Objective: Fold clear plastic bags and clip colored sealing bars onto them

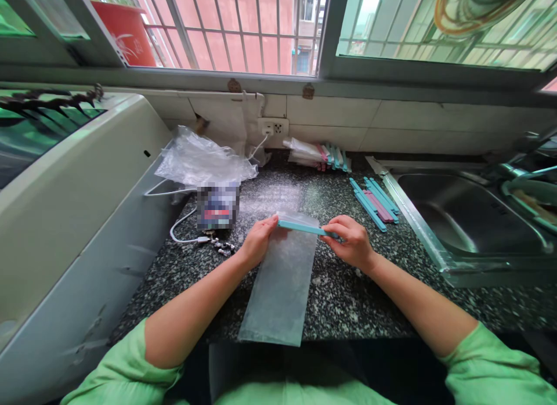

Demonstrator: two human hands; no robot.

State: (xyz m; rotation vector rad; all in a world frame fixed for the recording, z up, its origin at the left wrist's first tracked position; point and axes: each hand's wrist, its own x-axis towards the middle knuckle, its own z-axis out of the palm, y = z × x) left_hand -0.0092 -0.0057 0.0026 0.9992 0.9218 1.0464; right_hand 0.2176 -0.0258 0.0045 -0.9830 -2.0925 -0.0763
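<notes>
"Clip [300, 227]: where?"

"Across the clear bag [282, 289] near its top, long axis running side to side."

"Held how?"

"Left grip [260, 239] is pinched on its left end and the bag's edge; right grip [350, 241], equally near, is closed on its right end."

"Edges?"

"Bag's bottom reaches the near edge of the table [348, 300]; the sink [429, 234] lies farther right."

Blue clip [300, 227] across bag [282, 289] — fastening unclear

Left hand [260, 238] pinches, fingers gathered | right hand [348, 241] pinches opposite, fingers bent | hands apart, facing each other | left forearm [202, 303] and right forearm [413, 297], bare, angle inward from either side
</notes>
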